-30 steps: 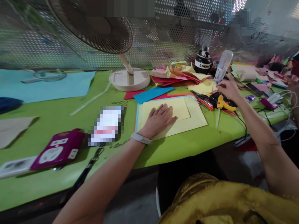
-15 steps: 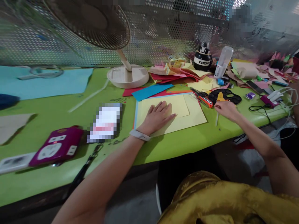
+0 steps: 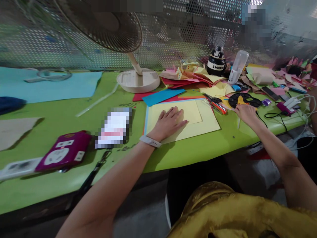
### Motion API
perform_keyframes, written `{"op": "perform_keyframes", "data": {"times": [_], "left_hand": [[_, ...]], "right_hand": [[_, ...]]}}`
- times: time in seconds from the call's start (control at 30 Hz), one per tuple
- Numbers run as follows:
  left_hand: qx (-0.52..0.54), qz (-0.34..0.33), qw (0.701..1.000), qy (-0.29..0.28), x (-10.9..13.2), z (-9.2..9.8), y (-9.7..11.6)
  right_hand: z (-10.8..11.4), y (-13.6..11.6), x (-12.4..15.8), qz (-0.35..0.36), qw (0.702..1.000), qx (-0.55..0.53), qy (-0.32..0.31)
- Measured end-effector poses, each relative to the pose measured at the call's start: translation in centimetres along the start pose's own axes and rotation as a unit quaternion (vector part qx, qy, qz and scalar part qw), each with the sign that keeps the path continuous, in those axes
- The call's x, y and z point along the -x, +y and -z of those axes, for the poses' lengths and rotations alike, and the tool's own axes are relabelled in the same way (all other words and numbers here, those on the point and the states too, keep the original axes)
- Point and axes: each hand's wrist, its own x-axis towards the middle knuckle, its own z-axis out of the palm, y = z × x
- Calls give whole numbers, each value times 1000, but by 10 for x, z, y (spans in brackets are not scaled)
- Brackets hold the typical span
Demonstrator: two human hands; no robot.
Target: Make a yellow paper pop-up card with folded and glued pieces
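Nearest you on the glossy green table covering (image 3: 193, 152), your left hand (image 3: 168, 123) lies open, palm down, fingers spread. It rests on a small pale yellow paper sheet (image 3: 194, 112), which lies on a larger pale yellow sheet (image 3: 208, 123). Off to the right, your right hand (image 3: 247, 114) has its fingers curled at a yellow plastic glue gun (image 3: 240, 100); you cannot tell here whether they grip it. A thin whitish stick (image 3: 238, 124) shows just below that hand. Between sheets and gun lies an orange-red utility knife (image 3: 220, 108). Beyond the sheets, a bright blue paper strip (image 3: 164, 96) overlaps red paper; farther back stands a round white fan base (image 3: 138, 86).
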Motion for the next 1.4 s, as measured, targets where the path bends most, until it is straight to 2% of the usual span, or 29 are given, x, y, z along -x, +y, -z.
{"op": "perform_keyframes", "data": {"times": [0.17,0.27,0.43,0.6,0.7,0.8,0.87,0.93,1.07,1.1,1.13,1.27,1.4], "left_hand": [[-5,-1,1000,-2,1,0,1],[-3,0,1000,0,1,1,1],[-5,6,1000,-5,1,1,1],[-6,4,1000,2,1,0,2],[-5,3,1000,7,0,-2,1],[-3,6,1000,6,-1,-3,0],[-1,3,1000,3,-1,-2,0],[3,3,1000,0,-1,-1,1],[5,7,1000,4,-1,-2,1],[4,4,1000,7,-1,-2,1],[3,2,1000,11,-1,-2,0],[8,3,1000,5,0,-2,-1],[7,3,1000,-3,-1,-2,-1]], "right_hand": [[-1,-21,-4,25,994,-96,38],[-1,-38,-16,59,986,-154,30],[-1,-50,-38,102,985,-138,5],[11,-35,-54,105,985,-130,-42],[15,-17,-53,114,970,-188,-105],[13,2,-38,47,944,-289,-156],[9,13,-24,9,928,-336,-161],[4,21,-9,1,912,-385,-145],[-5,21,12,22,861,-500,-95],[-6,18,14,36,858,-504,-88],[-6,13,16,52,866,-491,-80],[-7,-6,16,104,931,-349,-22],[-7,-20,16,114,964,-240,6]]}}
